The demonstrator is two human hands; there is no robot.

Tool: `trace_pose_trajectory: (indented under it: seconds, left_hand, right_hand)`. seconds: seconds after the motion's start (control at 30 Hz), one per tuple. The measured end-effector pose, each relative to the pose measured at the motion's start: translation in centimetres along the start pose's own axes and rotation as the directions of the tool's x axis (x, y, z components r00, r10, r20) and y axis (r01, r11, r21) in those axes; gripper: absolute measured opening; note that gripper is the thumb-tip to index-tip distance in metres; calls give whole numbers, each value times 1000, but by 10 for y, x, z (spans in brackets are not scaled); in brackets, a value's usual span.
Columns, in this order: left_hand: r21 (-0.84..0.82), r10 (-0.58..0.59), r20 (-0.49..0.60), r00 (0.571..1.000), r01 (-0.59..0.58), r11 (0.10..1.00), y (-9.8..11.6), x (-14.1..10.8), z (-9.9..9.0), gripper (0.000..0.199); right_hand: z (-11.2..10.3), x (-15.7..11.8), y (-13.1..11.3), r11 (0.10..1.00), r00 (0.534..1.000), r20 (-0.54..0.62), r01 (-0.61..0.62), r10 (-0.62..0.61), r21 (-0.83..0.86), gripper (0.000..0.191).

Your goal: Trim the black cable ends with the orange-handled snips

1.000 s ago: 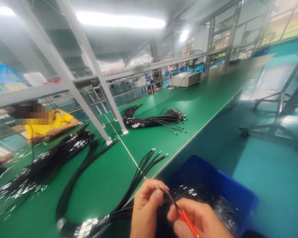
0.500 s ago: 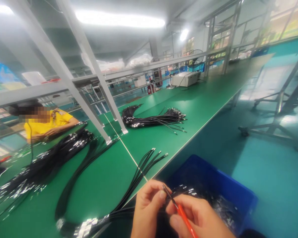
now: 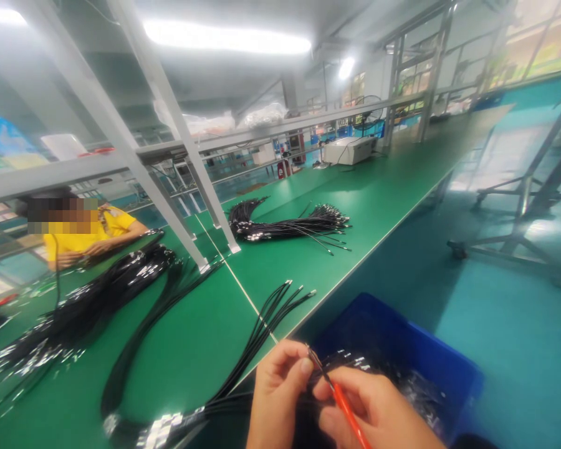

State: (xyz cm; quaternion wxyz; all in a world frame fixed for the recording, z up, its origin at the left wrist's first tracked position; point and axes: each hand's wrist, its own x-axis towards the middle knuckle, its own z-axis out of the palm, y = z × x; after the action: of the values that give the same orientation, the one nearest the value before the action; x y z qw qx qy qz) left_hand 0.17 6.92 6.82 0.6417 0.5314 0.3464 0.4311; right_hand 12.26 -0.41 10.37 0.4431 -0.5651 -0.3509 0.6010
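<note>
Head view: green worktop (image 3: 182,349), black cables (image 3: 254,349) crossing its near edge beside the left hand (image 3: 277,386).
Right hand (image 3: 378,405): grasping a red-handled tool (image 3: 348,413) just off that edge.
Left hand: thumb and forefinger at the tool's tip; cannot tell whether they grasp anything.
Blue bin (image 3: 430,349): below the near edge, 1 corner towards the worktop.

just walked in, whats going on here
A person's right hand grips a red-handled tool, its tip at the left hand; any piece there is too small to make out. Black cables lie in bundles on the green bench, with a blue bin beside it. Across the bench is a co-worker in yellow.
</note>
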Motion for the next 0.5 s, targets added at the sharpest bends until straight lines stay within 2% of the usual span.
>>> trace_pose_trajectory:
  seconds: [0.17,0.33,0.43,0.5]
  left_hand:
    - [19,17,-7,1000,-17,1000,0,0,-1,14]
    - [12,18,-2,1000,-18,1000,-2,1,-1,12]
    - [29,23,-2,1000,-23,999,-5,2,1,13]
    - [62,22,-14,1000,-21,998,-6,2,4,14]
  right_hand:
    - [0,-1,-2,999,1000,1,-13,13,-44,8]
    - [-2,-1,-3,999,999,-24,-32,32,14,5]
    - [-6,2,1,996,982,-184,58,-44,72,17]
    - [-7,4,4,975,925,-349,197,-150,103,26]
